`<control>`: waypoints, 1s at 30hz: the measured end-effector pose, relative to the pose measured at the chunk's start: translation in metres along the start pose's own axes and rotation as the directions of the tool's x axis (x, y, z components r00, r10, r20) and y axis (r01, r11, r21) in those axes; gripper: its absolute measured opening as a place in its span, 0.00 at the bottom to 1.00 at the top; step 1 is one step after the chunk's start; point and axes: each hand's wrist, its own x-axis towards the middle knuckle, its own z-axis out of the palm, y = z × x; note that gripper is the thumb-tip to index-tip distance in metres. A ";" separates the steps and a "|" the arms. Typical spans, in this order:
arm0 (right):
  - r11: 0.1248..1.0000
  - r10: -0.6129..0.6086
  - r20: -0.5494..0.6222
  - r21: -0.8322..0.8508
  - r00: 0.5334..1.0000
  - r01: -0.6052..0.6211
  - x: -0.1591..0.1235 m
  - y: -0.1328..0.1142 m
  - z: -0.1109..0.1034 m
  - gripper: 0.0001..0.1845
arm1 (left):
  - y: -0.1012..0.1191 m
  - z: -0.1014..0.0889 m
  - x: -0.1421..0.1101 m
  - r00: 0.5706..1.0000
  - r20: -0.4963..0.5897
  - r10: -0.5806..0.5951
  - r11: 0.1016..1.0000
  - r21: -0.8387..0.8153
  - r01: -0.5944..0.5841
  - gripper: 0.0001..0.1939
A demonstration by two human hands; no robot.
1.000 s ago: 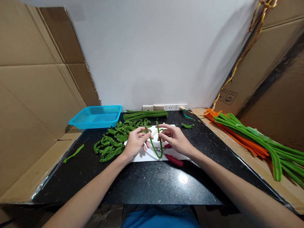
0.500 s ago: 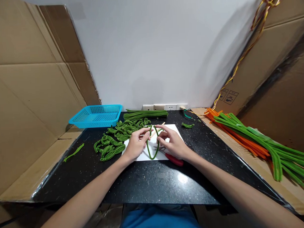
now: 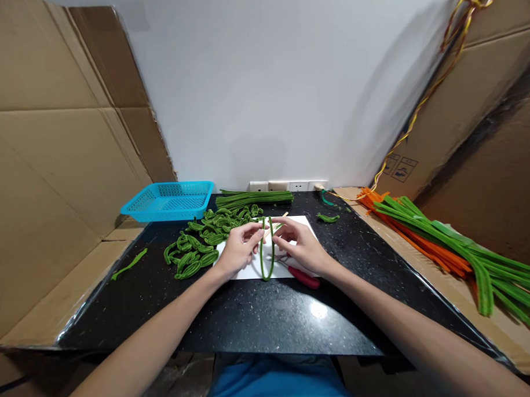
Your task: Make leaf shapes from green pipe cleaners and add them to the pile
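Note:
A green pipe cleaner [image 3: 268,277] is bent into a narrow U, its curve hanging toward me and its two ends up between my hands. My left hand [image 3: 240,245] pinches one side near the top. The other side is pinched by the fingers of my right hand [image 3: 302,243]. Beneath them lies a white sheet of paper [image 3: 245,273]. Red-handled pliers [image 3: 305,277] rest partly on the sheet under my right hand, their metal jaws pointing left. Left of my left hand is a pile of looped green pipe-cleaner shapes [image 3: 197,261].
A blue plastic basket [image 3: 137,213] stands at the back left. Straight green pipe cleaners [image 3: 254,199] lie along the back. One bent green piece [image 3: 328,218] sits back right, a green strip [image 3: 129,265] far left. Orange [image 3: 441,256] and green pipe cleaners [image 3: 480,272] cover the cardboard at right.
The pipe cleaner's two sides have come closer together, turning a wider V-like bend into a narrow U. My hands have barely moved.

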 end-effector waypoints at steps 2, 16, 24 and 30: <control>0.997 0.018 0.021 0.070 1.000 -0.019 0.000 -0.003 0.000 0.24 | -0.001 -0.002 0.001 0.999 0.011 0.032 0.999 0.019 -0.032 0.22; 0.939 0.117 0.073 0.316 0.990 -0.135 0.001 -0.010 -0.001 0.18 | 0.004 -0.002 -0.001 0.982 0.191 0.008 0.989 0.145 -0.036 0.27; 0.945 0.107 -0.285 0.326 0.952 -0.009 0.008 -0.006 -0.024 0.16 | 0.005 -0.004 -0.002 0.968 0.162 -0.194 0.980 -0.021 0.199 0.28; 0.939 0.127 -0.291 0.344 0.948 -0.020 0.008 -0.004 -0.034 0.17 | 0.011 -0.003 -0.002 0.987 0.093 -0.133 0.988 -0.071 0.139 0.25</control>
